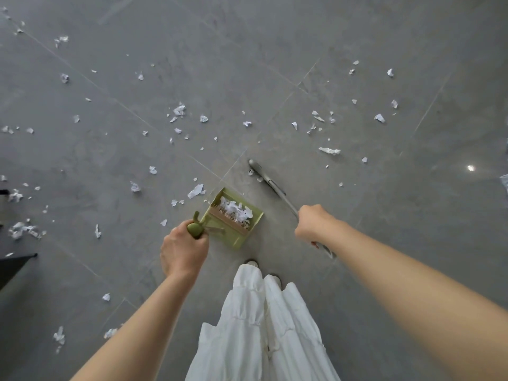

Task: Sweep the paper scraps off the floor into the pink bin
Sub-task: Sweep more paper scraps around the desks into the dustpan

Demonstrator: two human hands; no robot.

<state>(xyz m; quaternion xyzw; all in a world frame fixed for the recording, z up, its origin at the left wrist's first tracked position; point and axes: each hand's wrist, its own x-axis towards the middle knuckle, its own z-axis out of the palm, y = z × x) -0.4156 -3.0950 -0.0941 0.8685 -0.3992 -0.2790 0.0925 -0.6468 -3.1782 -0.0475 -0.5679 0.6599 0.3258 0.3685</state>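
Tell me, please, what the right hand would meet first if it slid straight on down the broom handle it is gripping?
Following the handle, the right hand would likely reach the grey broom head on the floor first, with small paper scraps right beside it; depth is hard to judge.

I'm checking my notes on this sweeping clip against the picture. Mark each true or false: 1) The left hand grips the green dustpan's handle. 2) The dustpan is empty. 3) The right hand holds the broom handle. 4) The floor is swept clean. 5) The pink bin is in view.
1) True: left hand, dustpan.
2) False: paper scraps lie in it.
3) True: right hand, broom.
4) False: scraps cover the floor.
5) False: none shows.
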